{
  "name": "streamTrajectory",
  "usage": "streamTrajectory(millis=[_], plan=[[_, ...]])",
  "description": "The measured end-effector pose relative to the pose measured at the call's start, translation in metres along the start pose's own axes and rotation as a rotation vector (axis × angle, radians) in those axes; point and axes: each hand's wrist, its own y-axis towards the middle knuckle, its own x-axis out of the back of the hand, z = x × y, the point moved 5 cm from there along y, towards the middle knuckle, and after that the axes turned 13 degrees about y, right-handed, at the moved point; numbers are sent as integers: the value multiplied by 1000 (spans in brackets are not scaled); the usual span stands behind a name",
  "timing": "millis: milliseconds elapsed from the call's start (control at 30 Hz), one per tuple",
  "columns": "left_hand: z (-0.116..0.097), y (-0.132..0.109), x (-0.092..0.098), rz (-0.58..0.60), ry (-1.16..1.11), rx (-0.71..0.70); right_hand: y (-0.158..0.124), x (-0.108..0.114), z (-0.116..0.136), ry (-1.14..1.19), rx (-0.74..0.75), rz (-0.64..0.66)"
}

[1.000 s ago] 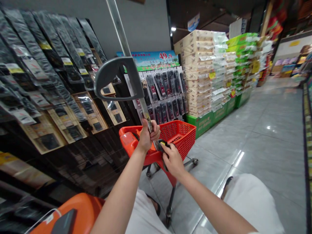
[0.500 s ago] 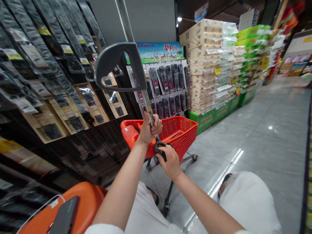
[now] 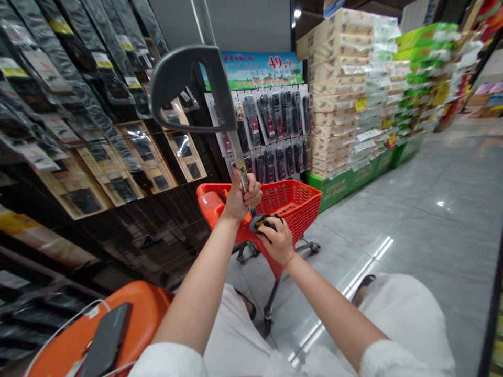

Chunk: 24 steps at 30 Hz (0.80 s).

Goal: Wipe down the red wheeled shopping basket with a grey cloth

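Note:
A long, narrow metal pole slants up through the view, with a dark grey loop-shaped handle (image 3: 225,89) partway along it. My left hand (image 3: 240,201) is closed around the pole's lower stretch (image 3: 240,162), thumb pointing up along it. At the bottom end sits a rounded dark grey and black piece (image 3: 257,224) with some yellow on it. My right hand (image 3: 280,241) grips this end piece, its fingers bent over the top. Part of the piece is hidden under those fingers. Both hands are in front of a red shopping cart (image 3: 293,196).
A shelf wall with packaged goods (image 3: 147,159) rises on the left. Stacked cartons (image 3: 340,94) stand behind the cart. An orange stool-like surface (image 3: 143,309) at lower left bears a dark power-bank-like device (image 3: 108,335) and a white cable. Grey tiled floor (image 3: 412,225) stretches right.
The end piece has turned, showing more yellow, and my right hand has shifted up with its fingers further over it. My left hand keeps its hold. The whole view has tilted slightly downward.

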Motion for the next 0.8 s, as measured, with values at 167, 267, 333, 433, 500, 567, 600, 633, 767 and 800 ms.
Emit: streamTrajectory(millis=[167,267,333,433,500,567,600,633,767,800], plan=[[0,0,7,-61,-21,6,-68,-33,-32,-129,62,296],[2,3,14,-137,-78,50,-96,-44,-46,-134,110,459],[4,6,19,-170,-78,71,-86,-42,-48,-121,93,440],[7,12,26,-177,-29,58,-48,-35,-43,-108,50,293],[8,15,31,-185,-15,42,-32,-36,-43,-106,34,209],[10,17,35,-206,-26,47,-36,-44,-49,-110,32,187],[10,17,37,-218,-35,57,-46,-49,-55,-113,35,207],[11,17,39,-230,-44,69,-59,-55,-63,-117,38,248],[11,18,41,-254,-77,103,-112,-73,-94,-121,82,520],[11,19,42,-261,-86,109,-116,-74,-97,-113,100,565]])
